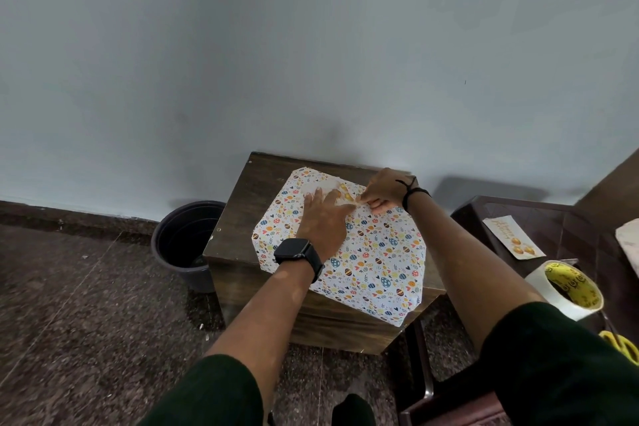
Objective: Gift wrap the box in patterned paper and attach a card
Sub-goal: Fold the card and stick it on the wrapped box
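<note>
The box [366, 252], wrapped in white paper printed with coloured eggs, lies on a dark wooden stool [238, 218]. A small pale card [344, 191] with yellow figures rests on the box's far part. My left hand [323, 218] lies flat on the box with straight fingers, and its fingertips press on the card. My right hand [382, 194] is at the card's right edge with curled fingers that pinch that edge. Much of the card is hidden by both hands.
A dark bucket [186, 242] stands on the floor left of the stool. On a dark chair [539, 218] to the right lie a second card [515, 237], a roll of tape [570, 287] and yellow-handled scissors [622, 344]. A wall is close behind.
</note>
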